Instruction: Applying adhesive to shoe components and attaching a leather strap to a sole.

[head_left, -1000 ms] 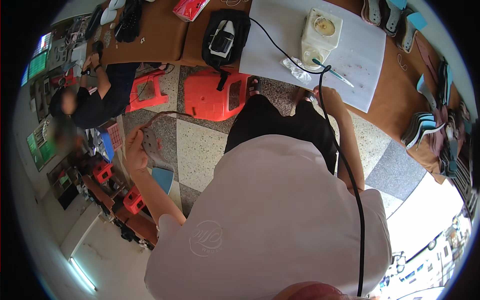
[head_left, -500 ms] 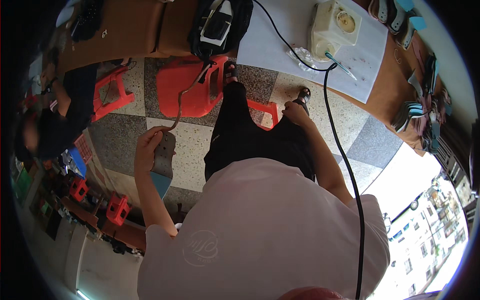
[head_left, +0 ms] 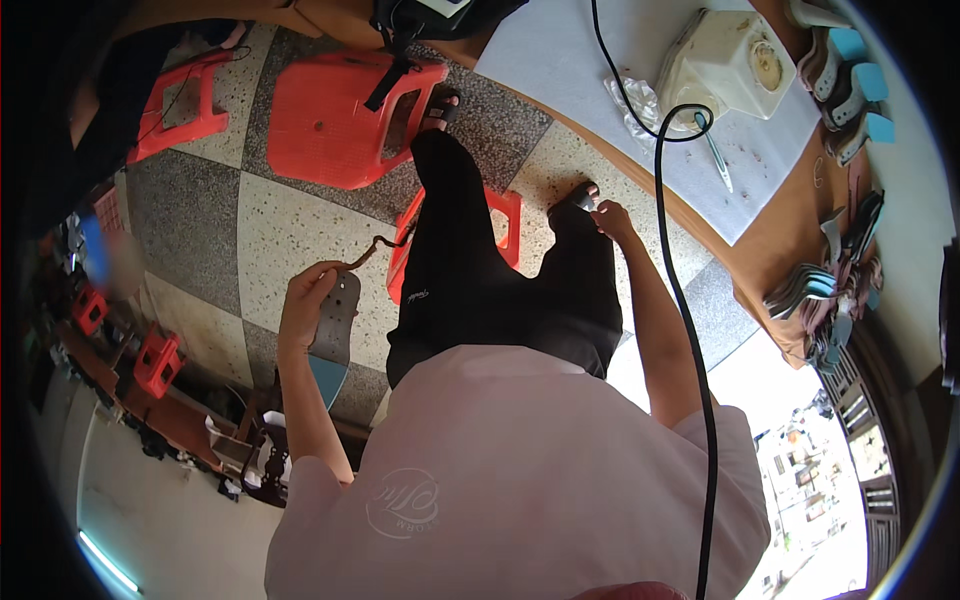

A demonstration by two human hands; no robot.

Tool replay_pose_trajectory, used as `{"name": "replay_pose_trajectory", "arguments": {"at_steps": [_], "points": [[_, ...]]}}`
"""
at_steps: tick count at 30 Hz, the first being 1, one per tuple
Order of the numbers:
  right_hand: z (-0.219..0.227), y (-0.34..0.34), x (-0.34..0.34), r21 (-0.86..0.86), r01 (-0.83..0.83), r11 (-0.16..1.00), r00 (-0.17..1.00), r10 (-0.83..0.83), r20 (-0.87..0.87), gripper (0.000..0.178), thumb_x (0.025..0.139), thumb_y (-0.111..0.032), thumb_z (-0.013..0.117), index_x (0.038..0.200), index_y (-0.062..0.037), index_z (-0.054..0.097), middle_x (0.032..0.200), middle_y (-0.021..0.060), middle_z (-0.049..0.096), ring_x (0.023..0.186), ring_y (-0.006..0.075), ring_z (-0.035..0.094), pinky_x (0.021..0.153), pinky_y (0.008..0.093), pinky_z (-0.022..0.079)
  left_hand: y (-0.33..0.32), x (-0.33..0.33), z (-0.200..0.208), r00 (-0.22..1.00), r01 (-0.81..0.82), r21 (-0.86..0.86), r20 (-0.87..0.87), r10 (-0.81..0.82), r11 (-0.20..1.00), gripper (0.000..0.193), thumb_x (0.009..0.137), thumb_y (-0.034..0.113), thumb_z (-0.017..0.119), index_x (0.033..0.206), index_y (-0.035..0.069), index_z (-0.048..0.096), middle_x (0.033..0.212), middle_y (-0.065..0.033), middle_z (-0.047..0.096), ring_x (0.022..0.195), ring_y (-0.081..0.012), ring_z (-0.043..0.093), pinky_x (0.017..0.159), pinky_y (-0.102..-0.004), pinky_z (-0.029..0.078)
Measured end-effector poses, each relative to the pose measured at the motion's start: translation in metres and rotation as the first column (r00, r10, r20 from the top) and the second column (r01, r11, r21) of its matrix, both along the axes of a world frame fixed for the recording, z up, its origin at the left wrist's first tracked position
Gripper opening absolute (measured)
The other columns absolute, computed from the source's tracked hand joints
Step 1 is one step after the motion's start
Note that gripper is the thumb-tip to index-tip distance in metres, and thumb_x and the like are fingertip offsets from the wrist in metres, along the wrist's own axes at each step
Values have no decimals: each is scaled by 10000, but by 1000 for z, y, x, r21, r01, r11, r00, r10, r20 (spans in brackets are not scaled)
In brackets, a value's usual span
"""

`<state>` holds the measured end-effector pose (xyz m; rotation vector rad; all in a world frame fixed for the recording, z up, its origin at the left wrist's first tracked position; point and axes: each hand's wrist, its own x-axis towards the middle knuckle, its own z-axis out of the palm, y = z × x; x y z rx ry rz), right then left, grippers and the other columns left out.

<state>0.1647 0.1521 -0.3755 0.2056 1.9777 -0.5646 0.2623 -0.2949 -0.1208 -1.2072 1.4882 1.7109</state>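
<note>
Left hand (head_left: 306,297) pinches a flat grey perforated sole (head_left: 340,312); right hand (head_left: 613,220) curls, hold unclear. Red plastic stool (head_left: 325,120) stands at eleven o'clock; black cable (head_left: 683,300) crosses three.

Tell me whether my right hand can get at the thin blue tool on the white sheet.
Probably yes, with a reach: your right hand is near the edge of the table, and nothing solid seems to block the tool. The black cable crosses the view between them, so might interfere.
</note>
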Motion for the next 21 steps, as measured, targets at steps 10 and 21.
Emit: {"name": "replay_pose_trajectory", "arguments": {"at_steps": [10,21], "points": [[99,-48,-13,-336,387,859,821,-487,-298,132,777,-100,479,806,6,552,658,69,566,560,138,561,516,241,437,-23,-31,-14,984,116,25,-137,-112,993,177,839,116,447,925,11,561,705,-18,562,556,-90,538,495,-245,487],[194,-72,-98,-413,93,906,668,-364,-649,400,676,46,503,1068,-23,456,890,85,551,844,139,527,627,250,435,-24,-42,-15,976,79,29,-206,-72,996,183,838,121,445,926,10,562,712,-25,566,550,-97,550,494,-244,488]]}}
